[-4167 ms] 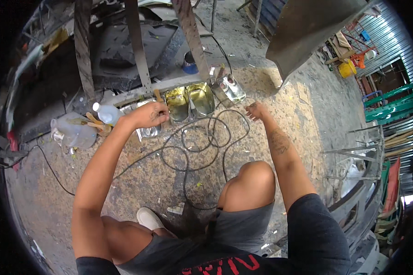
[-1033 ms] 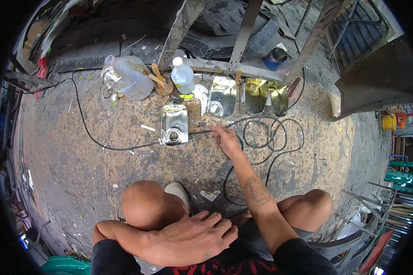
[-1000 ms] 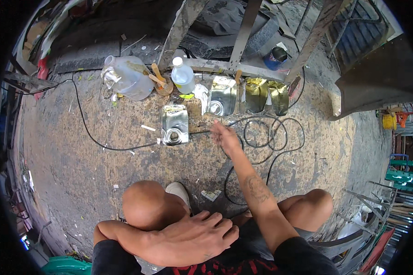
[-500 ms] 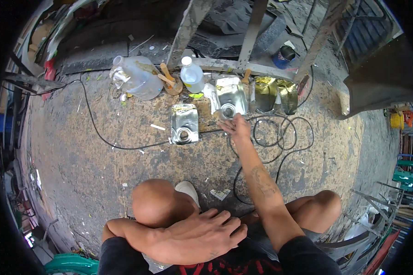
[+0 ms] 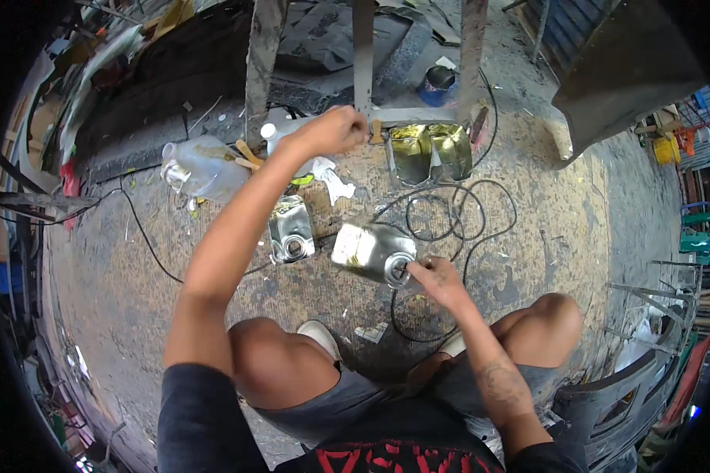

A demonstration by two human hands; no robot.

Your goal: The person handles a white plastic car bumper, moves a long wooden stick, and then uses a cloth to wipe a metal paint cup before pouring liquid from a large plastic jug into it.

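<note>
My right hand [image 5: 436,280] grips a silver metal can [image 5: 363,251] by its round neck. The can is tilted over the floor, its opening toward me. My left hand [image 5: 341,130] is stretched far forward, fingers loosely bent and apart, with nothing visible in them. Just right of its fingertips is a small wooden-handled tool [image 5: 376,132], standing by the metal frame. Another silver can [image 5: 292,229] with a round opening lies on the floor below my left forearm. A crumpled white rag [image 5: 335,181] is between the hands. My forearm partly covers a white-capped bottle [image 5: 269,134].
Two cut-open cans with golden insides [image 5: 412,154] stand by the metal frame [image 5: 363,71]. At left are a large translucent jug [image 5: 205,169] and a wooden handle [image 5: 247,150]. A black cable [image 5: 481,206] coils on the floor. A blue pot [image 5: 438,85] stands farther back.
My left hand has gone from my knee to far forward, near the frame. My right hand has taken the silver can by its neck and brought it toward me, tilting it.
</note>
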